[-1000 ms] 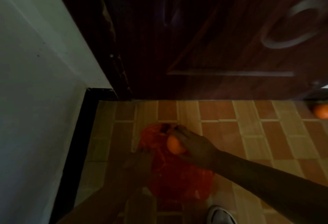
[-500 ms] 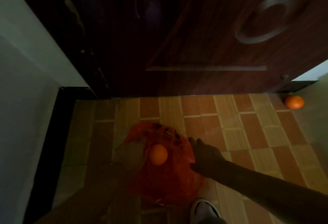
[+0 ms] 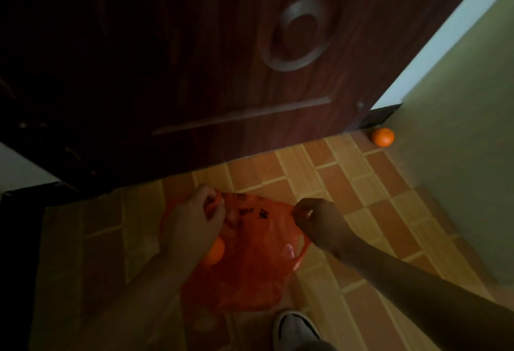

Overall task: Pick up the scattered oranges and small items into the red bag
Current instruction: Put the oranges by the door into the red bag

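Observation:
The red bag (image 3: 250, 261), thin plastic with dark print near its mouth, lies on the tiled floor in front of me. My left hand (image 3: 192, 225) grips the left edge of its mouth. My right hand (image 3: 317, 220) pinches the right edge. One orange (image 3: 214, 251) shows inside the bag, just under my left wrist. A second orange (image 3: 383, 137) rests on the floor at the far right, in the corner where the door meets the wall.
A dark wooden door (image 3: 222, 58) with an oval carving fills the space ahead. A pale green wall (image 3: 459, 170) rises on the right. The toe of my shoe (image 3: 294, 328) stands just behind the bag. Brick-pattern floor tiles (image 3: 347, 183) stretch between bag and corner.
My right hand dropped the orange into the bag, then took hold of the bag's right edge. My view swung to the right, so the far orange sits more fully in view.

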